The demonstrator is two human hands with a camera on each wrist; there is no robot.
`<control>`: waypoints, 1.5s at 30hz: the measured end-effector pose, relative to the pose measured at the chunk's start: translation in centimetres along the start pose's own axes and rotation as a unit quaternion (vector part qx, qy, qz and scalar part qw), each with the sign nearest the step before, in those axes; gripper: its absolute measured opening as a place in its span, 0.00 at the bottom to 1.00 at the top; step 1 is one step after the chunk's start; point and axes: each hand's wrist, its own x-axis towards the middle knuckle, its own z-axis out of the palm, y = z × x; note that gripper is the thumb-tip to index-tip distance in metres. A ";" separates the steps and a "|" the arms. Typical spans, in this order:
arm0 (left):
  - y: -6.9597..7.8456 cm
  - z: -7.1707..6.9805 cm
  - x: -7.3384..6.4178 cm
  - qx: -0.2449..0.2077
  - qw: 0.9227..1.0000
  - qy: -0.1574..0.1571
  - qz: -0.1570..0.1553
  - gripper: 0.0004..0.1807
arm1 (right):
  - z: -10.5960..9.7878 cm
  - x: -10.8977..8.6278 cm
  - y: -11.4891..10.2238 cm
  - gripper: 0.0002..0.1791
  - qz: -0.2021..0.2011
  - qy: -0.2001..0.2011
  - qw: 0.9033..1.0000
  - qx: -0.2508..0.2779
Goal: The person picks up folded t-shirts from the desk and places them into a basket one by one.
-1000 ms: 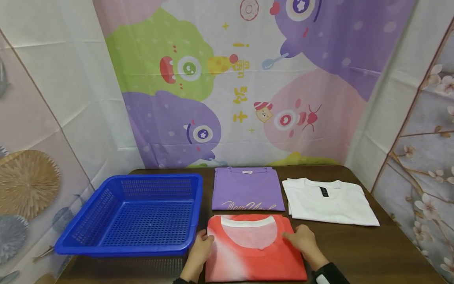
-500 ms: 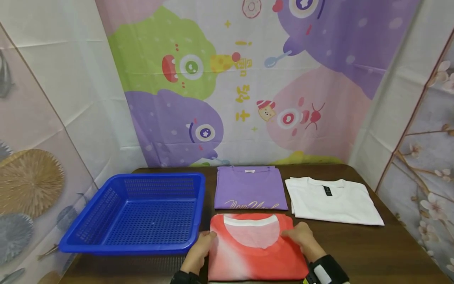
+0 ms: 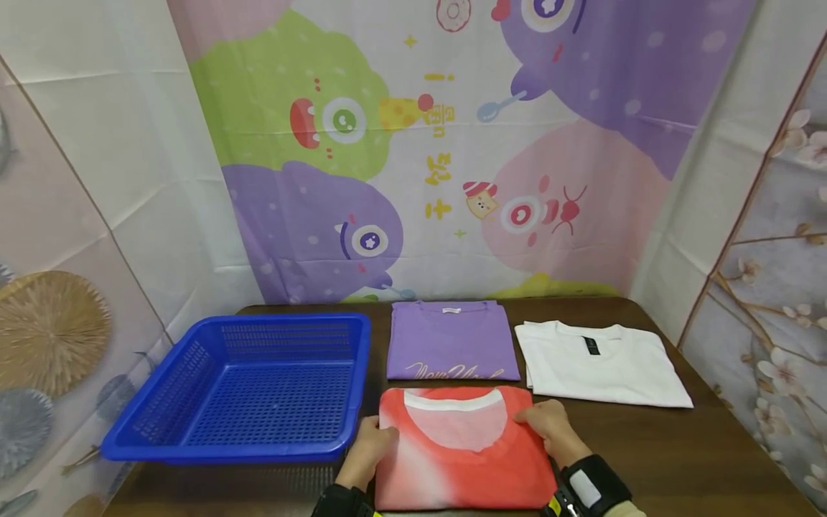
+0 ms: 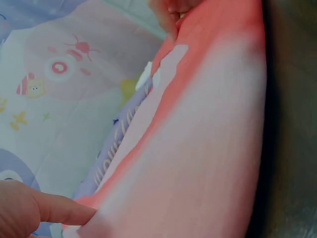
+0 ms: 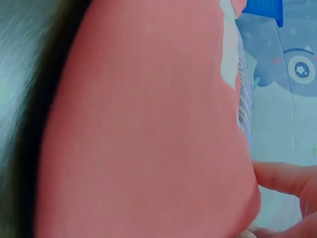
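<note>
Folded red-and-white T-shirt point(image 3: 465, 467): left hand point(image 3: 370, 446), right hand point(image 3: 553, 429) pinching sides.
Folded purple T-shirt point(image 3: 452, 337): "New York".
Blue plastic basket point(image 3: 222, 453): left.

A blue basket point(image 3: 239, 454) is blocking the left edge of the table point(image 3: 685, 463), a red shirt point(image 3: 468, 470) the middle. Room is showing between the right hand point(image 3: 553, 431) and right edge.

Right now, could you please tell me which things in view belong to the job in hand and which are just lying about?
Seemingly in the job:
red shirt, held at both sides
left hand
right hand

Apparently lying by, untouched:
folded purple shirt
folded white shirt
blue basket
</note>
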 end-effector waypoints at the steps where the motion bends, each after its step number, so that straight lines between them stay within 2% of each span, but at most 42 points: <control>1: 0.0 -0.1 0.0 0.005 1.000 -0.003 -0.005 0.22 | -0.1 -0.1 0.0 0.24 0.002 -0.002 1.000 -0.002; 4: 0.0 -0.1 0.1 0.003 1.000 -0.007 -0.011 0.23 | -0.4 -0.5 -0.3 0.27 0.012 -0.010 1.000 0.007; 11: -0.4 0.8 0.8 -0.048 0.999 0.021 -0.010 0.24 | -0.8 -0.4 -0.2 0.30 0.045 -0.045 0.996 0.058; 14: -0.6 1.3 1.2 -0.059 0.997 0.040 -0.010 0.24 | -0.7 -0.4 -0.3 0.30 0.045 -0.052 0.996 0.053; 18: -0.7 1.7 1.3 -0.054 0.996 0.070 0.001 0.24 | -0.3 -0.5 -0.4 0.31 0.021 -0.046 0.998 0.026; 23: -0.6 1.8 1.1 -0.046 0.993 0.095 0.048 0.20 | 0.2 -0.8 -0.4 0.32 -0.020 -0.033 0.999 0.004; 29: -0.6 1.7 0.6 -0.009 0.988 0.114 0.105 0.17 | 0.5 -1.5 -0.6 0.30 -0.061 -0.002 0.998 -0.013; 34: -0.4 1.9 0.1 -0.004 0.983 0.130 0.133 0.14 | 0.9 -2.0 -0.7 0.28 -0.084 0.020 0.996 -0.017; 39: -0.2 2.2 -0.4 0.001 0.975 0.155 0.157 0.10 | 1.3 -2.7 -1.2 0.31 -0.098 0.029 0.995 -0.022; 45: 0.1 2.4 -1.1 0.009 0.968 0.181 0.173 0.10 | 1.5 -4.0 -2.0 0.33 -0.118 0.043 0.992 -0.024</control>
